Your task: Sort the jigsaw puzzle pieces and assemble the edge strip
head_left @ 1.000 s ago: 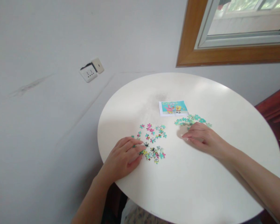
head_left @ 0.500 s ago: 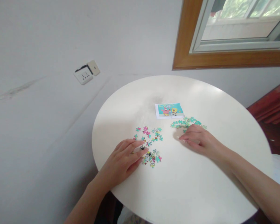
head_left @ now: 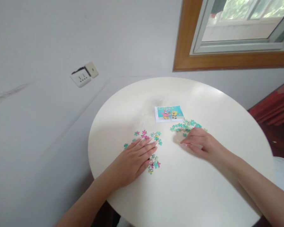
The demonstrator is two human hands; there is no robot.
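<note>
My left hand lies flat with its fingers stretched out over part of a group of multicoloured puzzle pieces. More pieces show just below its fingertips. To the right, my right hand rests on the table with thumb and fingers pinched together; whatever may be between them is too small to make out. Mostly green puzzle pieces lie along the far side of that hand. Behind them is a picture card with a pink and a yellow cartoon figure.
All of this is on a round white table. A wall with a socket stands at the left and behind. A wood-framed window is at the upper right, and red cloth hangs at the right.
My left hand has moved up and flattened over more of the multicoloured pieces, its fingers closer to the upper ones. My right hand keeps nearly the same place and pose. The view has shifted slightly.
</note>
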